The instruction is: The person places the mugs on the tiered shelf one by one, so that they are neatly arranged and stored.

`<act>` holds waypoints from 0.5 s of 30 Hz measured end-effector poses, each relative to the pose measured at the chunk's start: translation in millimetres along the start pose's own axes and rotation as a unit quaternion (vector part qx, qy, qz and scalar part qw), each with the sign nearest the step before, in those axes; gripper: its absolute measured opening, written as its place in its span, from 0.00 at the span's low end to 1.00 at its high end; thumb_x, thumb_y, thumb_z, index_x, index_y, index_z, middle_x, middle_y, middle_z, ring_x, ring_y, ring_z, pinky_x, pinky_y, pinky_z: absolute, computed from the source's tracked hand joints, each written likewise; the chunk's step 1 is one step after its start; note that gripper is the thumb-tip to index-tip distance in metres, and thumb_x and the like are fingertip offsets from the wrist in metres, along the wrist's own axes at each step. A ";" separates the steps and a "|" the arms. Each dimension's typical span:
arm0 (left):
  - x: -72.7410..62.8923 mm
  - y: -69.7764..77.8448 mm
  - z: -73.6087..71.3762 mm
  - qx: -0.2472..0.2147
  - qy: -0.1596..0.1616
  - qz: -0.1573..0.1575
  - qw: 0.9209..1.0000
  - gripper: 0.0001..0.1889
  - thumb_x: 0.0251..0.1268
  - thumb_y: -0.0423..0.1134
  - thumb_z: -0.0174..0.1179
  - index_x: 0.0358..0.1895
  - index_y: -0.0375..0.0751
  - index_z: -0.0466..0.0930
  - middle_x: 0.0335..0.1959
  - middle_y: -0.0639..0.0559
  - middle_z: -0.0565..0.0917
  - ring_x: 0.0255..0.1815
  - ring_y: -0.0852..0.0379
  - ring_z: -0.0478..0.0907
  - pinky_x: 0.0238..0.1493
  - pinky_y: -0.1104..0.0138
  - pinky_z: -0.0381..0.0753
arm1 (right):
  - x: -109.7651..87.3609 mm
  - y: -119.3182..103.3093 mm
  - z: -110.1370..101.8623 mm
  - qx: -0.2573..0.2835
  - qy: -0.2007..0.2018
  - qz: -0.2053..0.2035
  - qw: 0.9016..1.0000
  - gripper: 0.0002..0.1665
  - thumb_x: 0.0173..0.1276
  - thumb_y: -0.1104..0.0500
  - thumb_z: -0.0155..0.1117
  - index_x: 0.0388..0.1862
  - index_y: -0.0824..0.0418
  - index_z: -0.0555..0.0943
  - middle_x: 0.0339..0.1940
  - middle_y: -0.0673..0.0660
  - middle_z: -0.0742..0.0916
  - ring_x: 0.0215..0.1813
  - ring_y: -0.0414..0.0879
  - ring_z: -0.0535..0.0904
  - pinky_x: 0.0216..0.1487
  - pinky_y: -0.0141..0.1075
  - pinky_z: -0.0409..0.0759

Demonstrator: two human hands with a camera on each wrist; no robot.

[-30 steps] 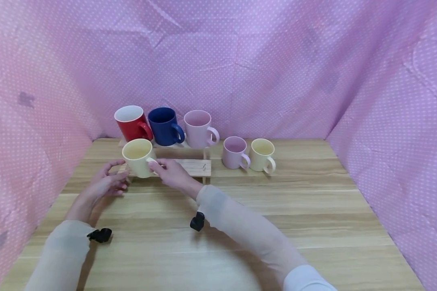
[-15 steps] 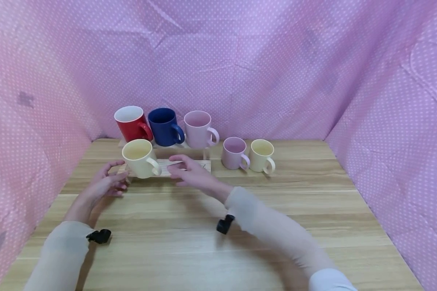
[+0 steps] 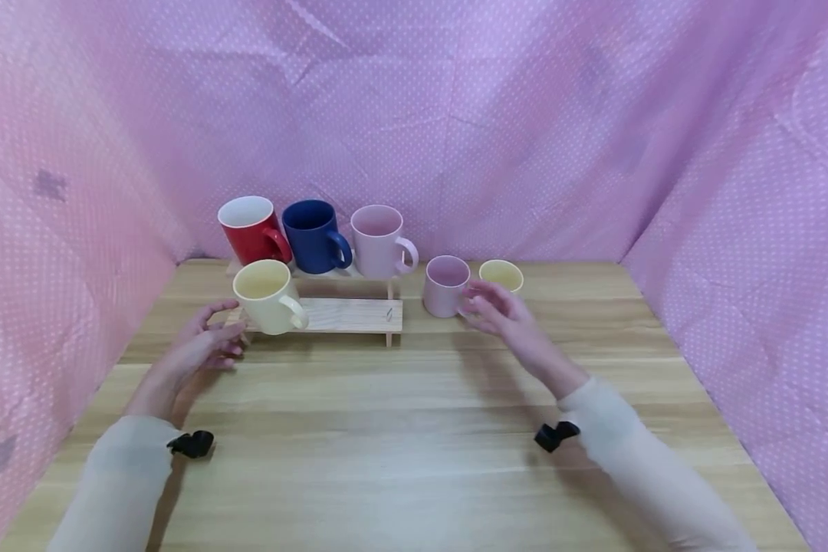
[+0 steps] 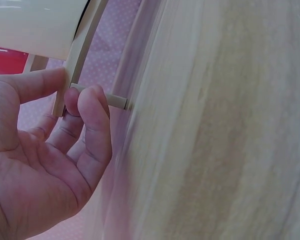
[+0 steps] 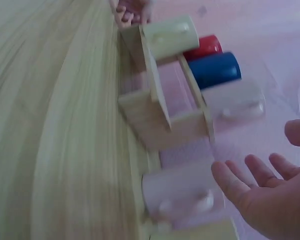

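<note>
My left hand (image 3: pixel 196 349) holds the left end of a two-tier wooden rack (image 3: pixel 352 316); in the left wrist view its fingers (image 4: pixel 92 130) curl at the shelf edge and leg. A pale yellow mug (image 3: pixel 267 307) stands on the lower tier, at the left. Over on the right, my right hand (image 3: pixel 517 326) is at a pink mug (image 3: pixel 443 297) on the table, its fingers loosely spread and overlapping the handle side. Part of a second yellow mug (image 3: pixel 501 273) shows behind that hand. In the right wrist view the fingers hold nothing.
Along the rack's upper tier stand a red mug (image 3: pixel 251 236) with white inside, a dark blue mug (image 3: pixel 315 241) and a larger pink mug (image 3: pixel 376 245). Pink dotted cloth (image 3: pixel 455 138) hangs behind and on both sides of the wooden table (image 3: pixel 359 460).
My right hand has let go of the yellow mug's handle on the lower tier and moved right to the pink mug on the table. The left hand has stayed at the rack.
</note>
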State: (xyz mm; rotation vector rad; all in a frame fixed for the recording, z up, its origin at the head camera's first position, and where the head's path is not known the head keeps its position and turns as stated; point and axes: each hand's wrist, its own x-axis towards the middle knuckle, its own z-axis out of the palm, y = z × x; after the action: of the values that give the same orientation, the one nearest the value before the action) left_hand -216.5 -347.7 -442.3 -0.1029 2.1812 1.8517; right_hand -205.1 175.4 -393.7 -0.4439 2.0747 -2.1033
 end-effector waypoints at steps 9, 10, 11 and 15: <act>-1.1 3.8 3.3 -0.007 0.002 0.006 1.000 0.21 0.75 0.43 0.61 0.61 0.67 0.63 0.33 0.52 0.85 0.29 0.57 0.82 0.29 0.63 0.87 | -25.3 14.5 -62.1 -0.026 0.078 0.031 0.996 0.39 0.82 0.57 0.53 0.81 0.70 0.49 0.77 0.70 0.62 0.64 0.52 0.77 0.65 0.45 0.77; -1.4 3.3 3.5 -0.007 0.003 0.006 1.000 0.20 0.75 0.43 0.61 0.61 0.66 0.63 0.33 0.52 0.85 0.30 0.57 0.82 0.29 0.63 0.87 | -26.2 16.5 -66.0 -0.031 0.072 0.044 0.996 0.40 0.82 0.56 0.53 0.81 0.69 0.47 0.77 0.70 0.61 0.65 0.54 0.77 0.66 0.47 0.76; -1.5 2.7 3.4 -0.007 0.004 0.006 1.000 0.20 0.75 0.43 0.61 0.61 0.66 0.63 0.33 0.53 0.85 0.30 0.57 0.82 0.29 0.63 0.87 | -26.7 18.8 -69.3 -0.038 0.065 0.059 0.995 0.40 0.83 0.56 0.52 0.82 0.68 0.46 0.78 0.71 0.61 0.65 0.56 0.76 0.66 0.48 0.75; -2.6 2.1 2.9 -0.002 0.006 0.007 1.000 0.21 0.76 0.44 0.61 0.63 0.65 0.62 0.34 0.53 0.85 0.30 0.58 0.82 0.29 0.63 0.87 | -26.2 29.6 -75.4 -0.055 0.031 0.116 0.991 0.40 0.83 0.57 0.50 0.83 0.64 0.44 0.77 0.73 0.62 0.68 0.66 0.71 0.66 0.53 0.75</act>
State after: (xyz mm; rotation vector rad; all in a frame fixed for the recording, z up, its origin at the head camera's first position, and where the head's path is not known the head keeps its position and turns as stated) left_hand -214.0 -344.8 -440.1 -0.1002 2.1926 1.8667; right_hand -206.9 254.3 -425.5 -0.1439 2.1646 -1.9012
